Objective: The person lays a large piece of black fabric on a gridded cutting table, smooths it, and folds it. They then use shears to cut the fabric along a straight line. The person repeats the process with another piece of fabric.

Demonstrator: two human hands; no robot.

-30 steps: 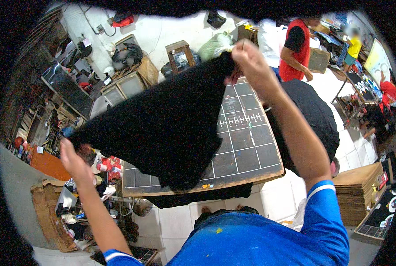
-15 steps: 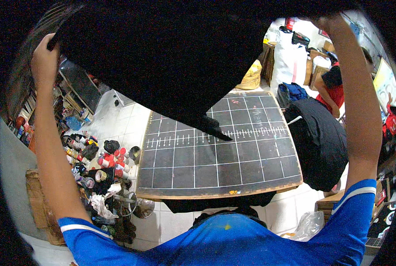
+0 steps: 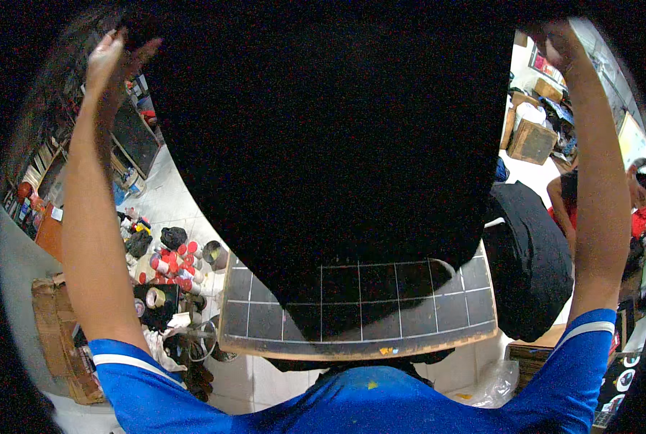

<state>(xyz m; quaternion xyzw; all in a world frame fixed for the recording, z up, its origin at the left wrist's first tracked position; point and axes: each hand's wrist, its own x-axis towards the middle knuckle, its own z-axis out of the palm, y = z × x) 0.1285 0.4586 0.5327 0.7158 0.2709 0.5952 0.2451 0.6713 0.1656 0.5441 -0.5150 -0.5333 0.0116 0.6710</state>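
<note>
A large black cloth [image 3: 330, 145] hangs stretched between my raised arms and fills the middle of the view; its kind does not show. At the upper left, my left hand [image 3: 114, 61] is closed on its edge, the grip partly lost in the dark. My right hand [image 3: 560, 49] is up at the upper right, fingers curled at the cloth's other top edge and mostly in shadow. Below hangs the cloth's lower end, over a dark board table [image 3: 402, 322] marked with a white grid, hiding the table's far half.
Black fabric [image 3: 529, 260] is heaped right of the table. A person's arm [image 3: 560, 206] shows beyond it. Red-lidded containers [image 3: 174, 264], a tape roll [image 3: 155, 296] and flattened cardboard [image 3: 59, 336] lie at the left. A clear plastic bag [image 3: 495, 383] is at the lower right.
The black cloth has spread wider and come lower, covering more of the table. My left hand has moved up and inward; my right hand remains raised.
</note>
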